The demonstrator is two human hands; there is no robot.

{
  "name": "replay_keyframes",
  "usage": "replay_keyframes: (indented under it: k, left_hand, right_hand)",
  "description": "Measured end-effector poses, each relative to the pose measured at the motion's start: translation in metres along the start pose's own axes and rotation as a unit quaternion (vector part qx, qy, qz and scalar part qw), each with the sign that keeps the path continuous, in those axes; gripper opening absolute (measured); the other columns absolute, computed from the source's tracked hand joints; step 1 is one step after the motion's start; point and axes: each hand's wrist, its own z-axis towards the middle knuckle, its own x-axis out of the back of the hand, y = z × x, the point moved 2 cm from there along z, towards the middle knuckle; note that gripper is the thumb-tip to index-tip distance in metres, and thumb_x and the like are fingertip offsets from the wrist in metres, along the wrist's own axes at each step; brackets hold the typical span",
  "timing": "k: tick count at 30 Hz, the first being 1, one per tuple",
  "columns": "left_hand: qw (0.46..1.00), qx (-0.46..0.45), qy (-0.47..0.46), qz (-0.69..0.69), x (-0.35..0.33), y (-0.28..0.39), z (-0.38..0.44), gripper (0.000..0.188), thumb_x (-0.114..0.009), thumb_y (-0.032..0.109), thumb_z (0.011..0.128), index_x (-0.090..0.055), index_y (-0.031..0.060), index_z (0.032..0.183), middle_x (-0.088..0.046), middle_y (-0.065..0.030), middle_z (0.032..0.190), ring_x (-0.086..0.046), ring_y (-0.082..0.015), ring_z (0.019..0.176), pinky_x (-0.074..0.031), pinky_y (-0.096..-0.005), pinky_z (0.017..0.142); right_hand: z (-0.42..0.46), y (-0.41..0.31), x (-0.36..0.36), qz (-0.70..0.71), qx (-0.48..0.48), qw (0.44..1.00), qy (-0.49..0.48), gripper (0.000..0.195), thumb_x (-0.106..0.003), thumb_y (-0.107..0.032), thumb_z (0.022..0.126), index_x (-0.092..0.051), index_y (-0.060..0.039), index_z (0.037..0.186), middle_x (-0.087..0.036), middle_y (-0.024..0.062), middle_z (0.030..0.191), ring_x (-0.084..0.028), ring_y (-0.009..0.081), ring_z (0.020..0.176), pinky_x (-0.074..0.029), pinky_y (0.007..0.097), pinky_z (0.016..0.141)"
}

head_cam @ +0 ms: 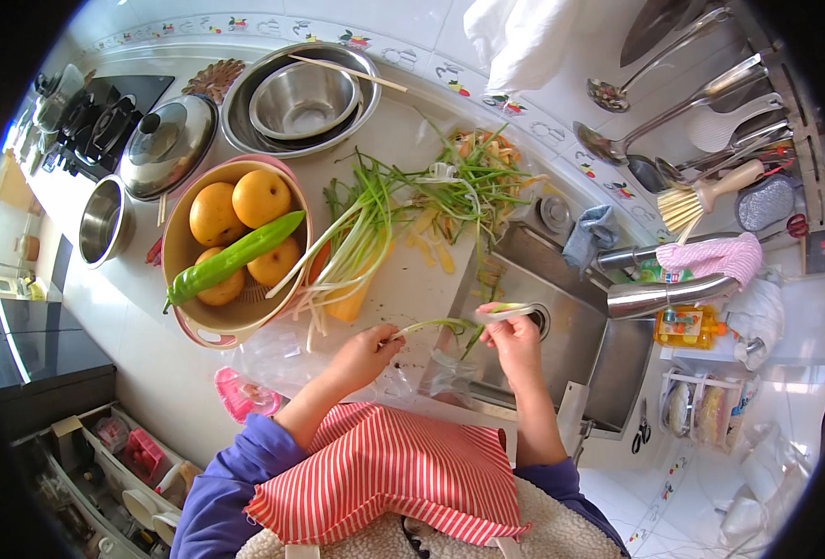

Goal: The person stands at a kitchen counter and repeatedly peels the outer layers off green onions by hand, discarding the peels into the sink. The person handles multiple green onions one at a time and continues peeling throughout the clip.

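My left hand (368, 358) holds the white end of a green onion (423, 324) over the counter's front edge. In my right hand (513, 342), above the metal sink (559, 293), is a pale, narrow thing with some green on it, blurred, perhaps a piece of onion stalk. A bundle of green onions (367, 230) lies ahead of my left hand, against a colander (175, 237) of round yellow-brown fruits (262, 199) with a long green pepper (237, 260) on top. Beyond the sink's left corner is a heap of green trimmings and peels (478, 175).
Nested steel bowls (304, 98) with a chopstick across them stand at the back, beside a lidded pan (168, 147). Thin clear plastic (272, 356) lies along the front edge. A faucet (671, 297) with a pink cloth (716, 258) is right of the sink; utensils hang above.
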Motion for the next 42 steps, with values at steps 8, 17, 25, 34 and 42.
replay_keyframes:
  k: [8,17,25,34,42]
  left_hand:
    - [0.999,0.008,0.031,-0.02,0.009,0.0,-0.003,0.027,-0.054,0.023,0.089,-0.059,-0.0013,0.099,-0.058,-0.01,0.077,-0.058,-0.0167,0.064,-0.046,-0.0296,0.06]
    - [0.995,-0.026,0.068,-0.075,0.005,0.006,-0.007,0.027,-0.053,0.023,0.09,-0.061,0.0008,0.103,-0.058,-0.0084,0.08,-0.057,-0.0149,0.063,-0.046,-0.0281,0.06]
    - [0.992,-0.057,0.112,-0.016,0.011,0.025,-0.011,0.025,-0.053,0.02,0.09,-0.061,0.0012,0.104,-0.062,-0.0127,0.082,-0.058,-0.018,0.062,-0.046,-0.0294,0.06]
    - [0.967,-0.205,0.139,0.051,0.006,0.048,-0.01,0.019,-0.056,0.012,0.086,-0.062,0.0036,0.101,-0.062,-0.0136,0.092,-0.061,-0.0287,0.078,-0.048,-0.0334,0.068]
    - [0.977,-0.18,0.101,0.045,-0.006,0.05,-0.014,0.014,-0.057,0.012,0.084,-0.062,0.0032,0.094,-0.063,-0.0131,0.083,-0.061,-0.0309,0.075,-0.049,-0.0358,0.065]
  right_hand:
    - [0.009,-0.032,0.033,-0.011,0.036,0.994,0.104,0.018,-0.054,-0.016,0.09,-0.061,-0.0034,0.102,-0.064,0.004,0.089,-0.054,0.0062,0.064,-0.042,0.0183,0.056]
    - [0.131,-0.085,0.013,-0.295,0.21,0.924,0.121,0.034,-0.057,-0.018,0.086,-0.055,-0.0027,0.116,-0.063,0.0137,0.098,-0.061,0.0174,0.072,-0.048,0.0298,0.068]
    - [0.078,-0.051,-0.033,-0.217,0.064,0.963,-0.146,0.034,-0.058,-0.021,0.086,-0.055,-0.0021,0.114,-0.065,0.0116,0.098,-0.061,0.0154,0.07,-0.049,0.0298,0.067]
    - [0.006,-0.005,-0.029,-0.226,-0.042,0.952,-0.2,0.022,-0.057,-0.017,0.087,-0.063,0.0015,0.097,-0.067,0.0072,0.081,-0.059,0.0107,0.071,-0.046,0.0243,0.066]
    - [0.0,0.001,-0.018,-0.196,0.02,0.966,-0.169,0.017,-0.061,-0.013,0.084,-0.065,-0.0009,0.094,-0.065,0.0072,0.078,-0.059,0.0125,0.07,-0.046,0.0251,0.065]
